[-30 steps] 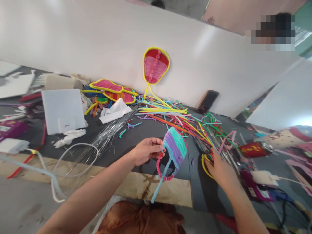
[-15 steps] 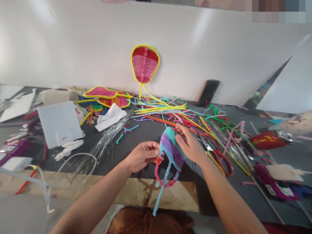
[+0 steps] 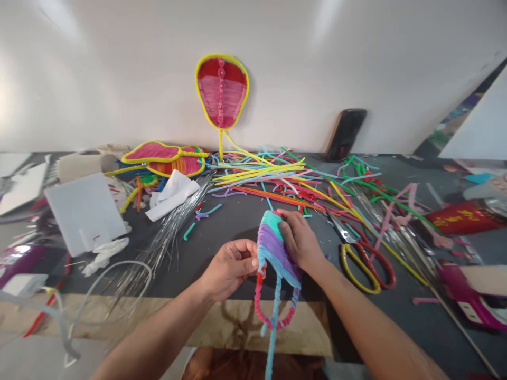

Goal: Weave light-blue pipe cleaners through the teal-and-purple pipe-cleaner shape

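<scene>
Between my hands is a pipe-cleaner piece [image 3: 274, 244], banded in teal, purple and light blue, with a pink and red loop below and a light blue stem hanging down. My left hand [image 3: 233, 266] pinches its left edge, near where the red part of the loop begins. Around its upper right side wrap the fingers of my right hand [image 3: 299, 240]; some fingertips are hidden behind it. Scissors [image 3: 362, 258] with yellow and red handles lie to the right of my right hand.
Loose pipe cleaners [image 3: 261, 171] are heaped along the back. A pink fan-shaped piece [image 3: 222, 92] with a yellow rim leans on the white wall. A phone [image 3: 345, 134] stands near it. Thin wires [image 3: 170, 221] and a white square [image 3: 85, 214] lie left; a red can [image 3: 463, 217] lies right.
The camera view has shifted slightly. The banded piece is turned a little and sits lower, and my right hand has closed more around its upper right side. My left hand keeps its pinch.
</scene>
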Tool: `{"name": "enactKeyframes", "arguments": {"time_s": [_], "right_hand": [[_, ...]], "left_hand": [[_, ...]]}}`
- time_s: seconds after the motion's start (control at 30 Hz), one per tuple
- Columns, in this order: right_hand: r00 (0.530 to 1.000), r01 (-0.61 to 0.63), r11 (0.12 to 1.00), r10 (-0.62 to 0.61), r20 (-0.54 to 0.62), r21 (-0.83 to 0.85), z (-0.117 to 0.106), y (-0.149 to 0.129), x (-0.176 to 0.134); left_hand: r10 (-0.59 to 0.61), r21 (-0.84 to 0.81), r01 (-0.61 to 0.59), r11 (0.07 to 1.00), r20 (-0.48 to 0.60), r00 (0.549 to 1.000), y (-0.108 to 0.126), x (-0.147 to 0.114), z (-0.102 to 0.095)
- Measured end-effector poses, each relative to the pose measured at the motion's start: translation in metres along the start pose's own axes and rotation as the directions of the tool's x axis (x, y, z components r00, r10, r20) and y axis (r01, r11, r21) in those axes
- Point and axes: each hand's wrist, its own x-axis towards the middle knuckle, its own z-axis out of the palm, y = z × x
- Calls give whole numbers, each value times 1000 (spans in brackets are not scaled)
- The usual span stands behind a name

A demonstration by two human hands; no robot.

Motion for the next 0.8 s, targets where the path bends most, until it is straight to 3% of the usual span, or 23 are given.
{"name": "enactKeyframes", "arguments": {"time_s": [0.37,0.5,0.63,0.73,0.8], "right_hand": [[997,-63,995,66,-30,73,-7,-2,0],[986,-116,990,124,-110,80,-16,1,1],[981,-123,988,135,-138,94,-22,0,0],[964,-210,938,246,-104,275,-23,1,0],[929,-289,830,364,-71,477,-23,3,0]], "left_hand": [[40,-44,-40,998,-3,999,1,0,-5],[98,28,-96,995,-82,992,8,-1,-10],[198,227,-164,960,-135,971,12,0,-12],[232,265,-180,947,-181,956,13,1,-15],[241,211,-196,958,-215,947,15,3,-17]]}}
